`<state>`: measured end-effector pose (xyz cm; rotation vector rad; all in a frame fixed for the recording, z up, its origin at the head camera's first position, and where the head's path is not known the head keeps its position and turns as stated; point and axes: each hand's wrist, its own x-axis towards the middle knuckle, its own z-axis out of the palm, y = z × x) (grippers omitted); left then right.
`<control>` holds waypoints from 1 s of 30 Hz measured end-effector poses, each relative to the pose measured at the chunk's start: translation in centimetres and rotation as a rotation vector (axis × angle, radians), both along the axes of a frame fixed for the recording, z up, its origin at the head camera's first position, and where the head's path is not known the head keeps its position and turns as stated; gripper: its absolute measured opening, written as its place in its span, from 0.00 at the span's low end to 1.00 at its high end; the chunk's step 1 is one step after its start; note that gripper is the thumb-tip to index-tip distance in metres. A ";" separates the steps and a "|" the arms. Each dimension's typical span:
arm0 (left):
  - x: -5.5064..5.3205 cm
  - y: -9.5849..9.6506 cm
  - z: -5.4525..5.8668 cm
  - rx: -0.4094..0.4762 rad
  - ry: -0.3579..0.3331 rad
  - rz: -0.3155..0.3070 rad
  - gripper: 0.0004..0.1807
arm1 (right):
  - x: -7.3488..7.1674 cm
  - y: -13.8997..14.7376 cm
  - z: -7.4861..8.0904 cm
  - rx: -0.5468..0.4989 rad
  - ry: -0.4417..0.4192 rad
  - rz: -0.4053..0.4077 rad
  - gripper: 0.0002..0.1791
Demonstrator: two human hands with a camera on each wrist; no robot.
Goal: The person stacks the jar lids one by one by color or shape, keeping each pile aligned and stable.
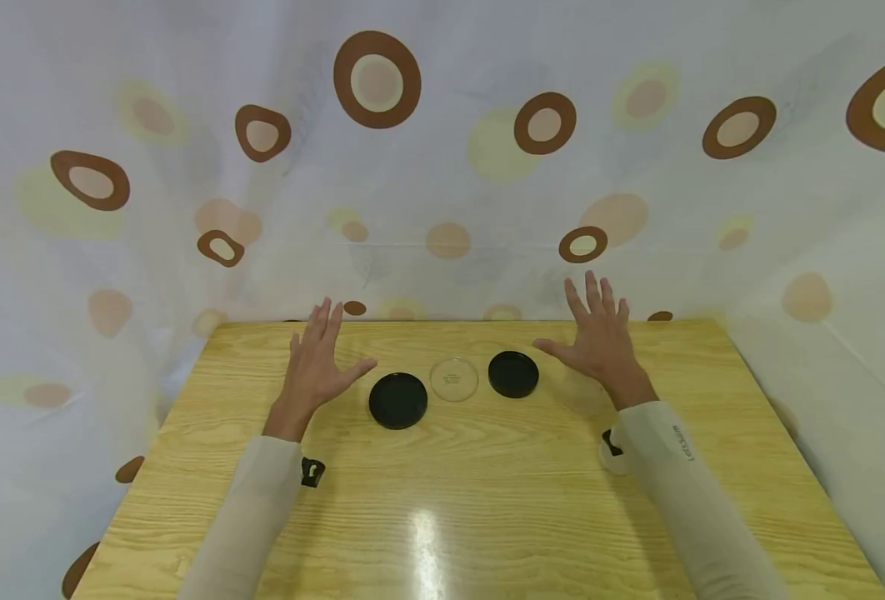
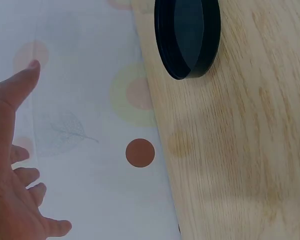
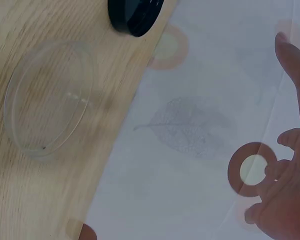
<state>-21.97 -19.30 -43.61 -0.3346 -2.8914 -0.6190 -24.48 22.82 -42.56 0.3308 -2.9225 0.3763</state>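
Note:
My left hand is raised above the left part of the table, fingers spread and nothing held. Its thumb points toward a black round shallow dish, apart from it. On the other side, my right hand also hovers with spread fingers and holds nothing. Closest to it are a second black round dish and a faint clear round dish, partly covered by the hand. Between the black pieces lies a clear disc with small print. The right wrist view shows the clear dish with a raised rim.
The wooden table ends at the back against a white curtain patterned with brown and yellow rings. Curtain also hangs along both sides. Black wrist straps sit at the sleeves, and glare shows near the front.

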 end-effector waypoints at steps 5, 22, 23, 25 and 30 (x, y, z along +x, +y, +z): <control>0.5 -0.1 0.0 -0.007 -0.024 -0.012 0.59 | 0.4 -1.3 0.3 -0.056 -0.069 0.043 0.62; 1.0 -0.6 -0.4 0.070 -0.066 -0.049 0.59 | 1.0 -5.7 0.6 -0.202 -0.194 0.142 0.61; 1.0 -0.5 -0.4 0.079 -0.069 -0.054 0.59 | 1.0 -5.9 0.6 -0.200 -0.190 0.143 0.61; 1.1 -0.5 -0.5 0.086 -0.070 -0.058 0.59 | 1.1 -6.2 0.5 -0.203 -0.190 0.143 0.60; 1.5 -0.5 -0.8 0.112 -0.090 -0.048 0.58 | 1.5 -7.1 0.1 -0.222 -0.206 0.153 0.57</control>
